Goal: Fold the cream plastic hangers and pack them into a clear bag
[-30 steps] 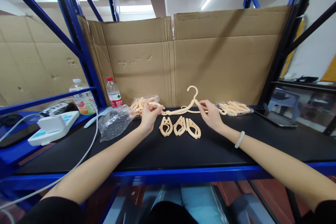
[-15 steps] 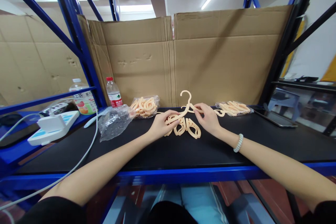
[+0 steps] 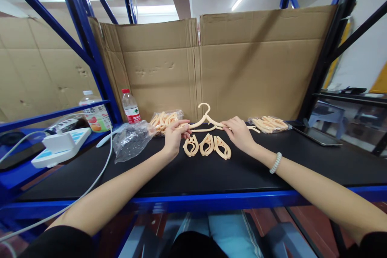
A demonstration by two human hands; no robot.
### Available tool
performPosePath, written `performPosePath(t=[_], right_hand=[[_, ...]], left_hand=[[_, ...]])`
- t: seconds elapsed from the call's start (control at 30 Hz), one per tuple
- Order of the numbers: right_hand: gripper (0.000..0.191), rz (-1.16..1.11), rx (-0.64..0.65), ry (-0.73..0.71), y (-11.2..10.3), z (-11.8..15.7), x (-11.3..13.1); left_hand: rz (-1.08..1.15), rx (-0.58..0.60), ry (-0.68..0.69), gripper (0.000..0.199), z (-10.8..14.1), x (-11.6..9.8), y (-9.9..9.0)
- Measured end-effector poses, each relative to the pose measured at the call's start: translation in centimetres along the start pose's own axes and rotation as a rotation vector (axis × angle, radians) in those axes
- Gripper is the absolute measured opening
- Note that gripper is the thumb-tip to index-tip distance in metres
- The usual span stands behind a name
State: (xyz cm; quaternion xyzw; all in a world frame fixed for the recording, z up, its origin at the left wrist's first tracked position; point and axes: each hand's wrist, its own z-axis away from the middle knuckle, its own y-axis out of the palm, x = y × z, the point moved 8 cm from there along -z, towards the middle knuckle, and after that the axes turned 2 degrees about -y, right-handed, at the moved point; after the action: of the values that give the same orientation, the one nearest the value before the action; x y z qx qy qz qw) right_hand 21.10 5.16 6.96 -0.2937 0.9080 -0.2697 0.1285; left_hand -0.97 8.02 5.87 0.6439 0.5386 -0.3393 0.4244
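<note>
A cream plastic clothes hanger (image 3: 213,121) is held up over the black tabletop, its arms spread and its hook pointing up. My left hand (image 3: 175,135) grips the end of its left arm. The right arm is pinched in my right hand (image 3: 237,131). Behind it another cream hanger (image 3: 203,130) lies spread on the table, partly hidden by my hands. Nearer to me lie three folded cream hangers in a row: a left one (image 3: 191,146), a middle one (image 3: 207,145) and a right one (image 3: 222,147).
Bagged cream hangers (image 3: 165,120) lie at the back left, more bagged hangers (image 3: 269,124) at the back right. A crumpled clear bag (image 3: 131,143), red-capped bottle (image 3: 131,107), white power strip (image 3: 62,147) with cable and dark tablet (image 3: 317,135) stand around. Cardboard (image 3: 256,68) closes the back.
The held hanger's arms have spread from folded to wide. My left hand has moved left to its arm's end, uncovering the left folded hanger. The hook has shifted left.
</note>
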Motion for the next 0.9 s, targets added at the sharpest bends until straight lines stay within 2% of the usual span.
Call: performPosePath(t=[0.17, 0.33, 0.43, 0.57, 0.7, 0.8, 0.9], right_hand=[[0.019, 0.255, 0.055, 0.024, -0.4, -0.1, -0.2], [0.018, 0.342, 0.135, 0.158, -0.4, 0.1, -0.5], [0.013, 0.342, 0.133, 0.154, -0.2, 0.1, -0.5], [0.01, 0.246, 0.086, 0.022, 0.1, 0.1, 0.2], [0.012, 0.036, 0.082, -0.027, 0.7, 0.3, 0.3], [0.012, -0.115, 0.047, -0.021, 0.8, 0.4, 0.0], [0.015, -0.284, 0.019, 0.051, 1.0, 0.4, -0.8]], left_hand=[[0.059, -0.114, 0.002, 0.029, -0.3, -0.1, -1.3], [0.07, -0.148, 0.024, 0.027, -0.3, -0.3, -1.5], [0.068, -0.161, 0.034, 0.025, -0.3, -0.4, -1.7], [0.061, -0.188, 0.038, 0.022, -0.5, -0.4, -2.1], [0.056, -0.215, 0.051, 0.02, -0.7, -0.5, -2.5], [0.053, -0.227, 0.065, 0.019, -0.8, -0.7, -2.6], [0.048, -0.227, 0.064, 0.019, -0.8, -0.7, -2.6]])
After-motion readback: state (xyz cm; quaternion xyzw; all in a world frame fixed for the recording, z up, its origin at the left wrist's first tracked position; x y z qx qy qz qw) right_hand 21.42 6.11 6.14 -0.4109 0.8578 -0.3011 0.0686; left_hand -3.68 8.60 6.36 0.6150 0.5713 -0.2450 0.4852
